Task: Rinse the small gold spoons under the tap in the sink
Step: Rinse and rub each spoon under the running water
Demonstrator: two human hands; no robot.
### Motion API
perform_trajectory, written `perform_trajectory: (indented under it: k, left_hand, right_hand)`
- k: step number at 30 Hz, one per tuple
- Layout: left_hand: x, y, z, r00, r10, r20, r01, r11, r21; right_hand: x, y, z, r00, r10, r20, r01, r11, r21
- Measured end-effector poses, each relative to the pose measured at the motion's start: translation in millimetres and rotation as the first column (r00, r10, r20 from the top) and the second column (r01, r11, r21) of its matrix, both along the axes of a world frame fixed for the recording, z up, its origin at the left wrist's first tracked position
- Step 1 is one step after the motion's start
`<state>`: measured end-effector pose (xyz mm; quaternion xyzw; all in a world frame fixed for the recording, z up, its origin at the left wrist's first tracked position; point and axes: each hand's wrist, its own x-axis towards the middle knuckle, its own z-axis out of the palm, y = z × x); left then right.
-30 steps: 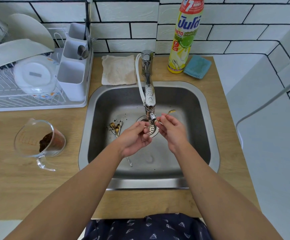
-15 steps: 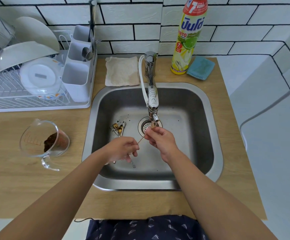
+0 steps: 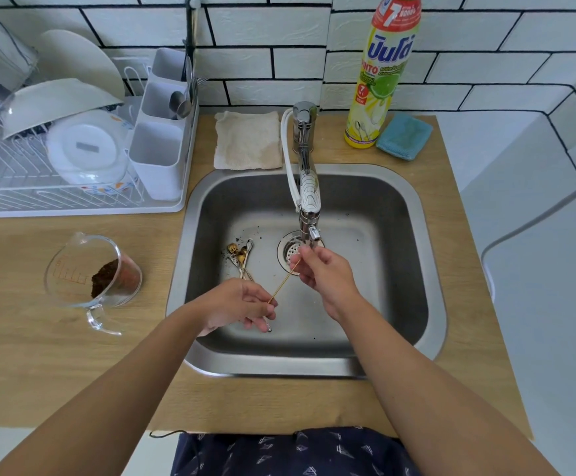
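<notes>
So both hands are over the sink (image 3: 417,214), right hand (image 3: 324,274) pinching one gold spoon (image 3: 283,280) just under the tap (image 3: 308,197) with its bowl hidden by fingers, left hand (image 3: 241,304) pinching the handle's tip, and the dirty spoons (image 3: 241,257) sit piled beside the drain, count unclear.

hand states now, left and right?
Left hand: fingers pinch the handle end of the gold spoon.
Right hand: fingers grip the spoon's bowl end under the tap.
</notes>
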<state>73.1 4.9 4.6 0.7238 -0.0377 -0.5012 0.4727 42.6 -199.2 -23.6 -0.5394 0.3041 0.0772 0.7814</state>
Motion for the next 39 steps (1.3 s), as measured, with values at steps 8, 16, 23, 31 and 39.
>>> perform_trajectory:
  k: [8, 16, 23, 31, 39]
  left_hand:
    - [4.3, -3.3, 4.6, 0.992, 0.13, 0.007, -0.13, 0.991, -0.015]
    - [1.4, -44.6, 11.8, 0.97, 0.242, 0.014, -0.239, 0.963, -0.121]
    - [-5.8, -56.5, -8.8, 0.936, 0.327, -0.128, -0.348, 0.912, -0.216]
    - [32.8, -24.5, -66.1, 0.842, -0.161, 0.514, -0.217, 0.772, 0.597]
    - [49.5, -17.0, -92.1, 0.867, -0.222, 0.446, -0.199, 0.667, 0.718]
  right_hand:
    - [-2.7, 0.2, 5.0, 1.0, -0.005, -0.003, 0.005, 0.995, 0.101]
    - [-0.2, 6.0, 9.7, 0.987, -0.158, 0.038, 0.122, 0.875, 0.468]
    - [8.0, -15.9, 12.3, 0.913, -0.407, 0.032, 0.334, 0.79, 0.515]
    - [-2.1, -19.1, 0.0, 0.909, -0.413, -0.055, 0.394, 0.807, 0.441]
    - [-10.6, -16.4, 2.4, 0.938, -0.33, -0.107, 0.344, 0.842, 0.416]
